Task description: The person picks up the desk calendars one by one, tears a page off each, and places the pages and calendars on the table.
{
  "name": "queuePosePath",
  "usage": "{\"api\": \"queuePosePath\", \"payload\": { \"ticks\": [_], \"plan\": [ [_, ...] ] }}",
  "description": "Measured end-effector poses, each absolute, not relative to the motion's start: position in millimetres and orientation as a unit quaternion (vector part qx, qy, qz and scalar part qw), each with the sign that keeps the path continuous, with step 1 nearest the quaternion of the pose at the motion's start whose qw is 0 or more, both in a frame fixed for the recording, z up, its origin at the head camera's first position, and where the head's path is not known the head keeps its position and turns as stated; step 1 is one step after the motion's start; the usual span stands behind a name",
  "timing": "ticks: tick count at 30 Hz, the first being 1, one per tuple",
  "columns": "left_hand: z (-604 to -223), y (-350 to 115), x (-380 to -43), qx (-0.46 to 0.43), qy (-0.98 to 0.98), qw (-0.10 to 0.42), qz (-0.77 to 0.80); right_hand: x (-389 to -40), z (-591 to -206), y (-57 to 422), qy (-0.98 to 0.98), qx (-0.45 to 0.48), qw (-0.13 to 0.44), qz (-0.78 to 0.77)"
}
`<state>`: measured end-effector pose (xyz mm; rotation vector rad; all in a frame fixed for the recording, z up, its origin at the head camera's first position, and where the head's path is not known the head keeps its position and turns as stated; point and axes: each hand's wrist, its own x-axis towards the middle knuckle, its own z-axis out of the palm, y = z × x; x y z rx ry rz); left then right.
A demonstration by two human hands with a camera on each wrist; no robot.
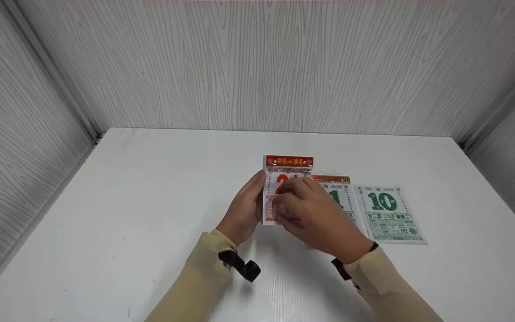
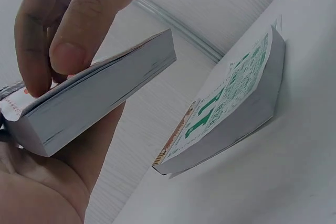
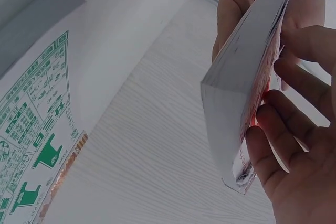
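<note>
A thick tear-off calendar [image 1: 270, 217] with a red header and red print is held up off the table, tilted. My left hand [image 1: 245, 210] grips it from the left side and from behind; its palm shows beneath the white page block [image 2: 105, 103] in the left wrist view. My right hand [image 1: 315, 214] lies over the front, its bent fingers [image 3: 268, 153] touching the top page and covering part of the large red number. Whether a page edge is pinched cannot be seen. Behind the right hand lies a second tear-off calendar [image 1: 350, 203], green-printed with 11.
A green-printed calendar page [image 1: 391, 214] marked 10 lies right of the second calendar; its thickness is hard to judge. All rest on a white table [image 1: 150, 188] with wood-patterned panels [image 1: 266, 67] at the back and sides. Black straps [image 1: 239, 264] circle both wrists.
</note>
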<state>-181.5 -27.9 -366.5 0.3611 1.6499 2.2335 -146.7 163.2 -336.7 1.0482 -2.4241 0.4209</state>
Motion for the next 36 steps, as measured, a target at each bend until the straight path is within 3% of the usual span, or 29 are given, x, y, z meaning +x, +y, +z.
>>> {"api": "queuePosePath", "payload": {
  "ticks": [10, 18, 36],
  "plan": [
    [-369.5, -28.3, -183.0, 0.112, 0.592, 0.162, 0.782, -144.0, -340.6, 159.0, -0.908, 0.354, 0.191, 0.117],
    [-370.2, -27.3, -182.9, 0.110, 0.591, 0.159, 0.783, -145.7, -342.3, 158.1, -0.908, 0.353, 0.195, 0.117],
    [-368.2, -26.5, -183.6, 0.114, 0.571, 0.155, 0.798, -147.2, -339.7, 160.0, -0.885, 0.375, 0.174, 0.214]
  ]
}}
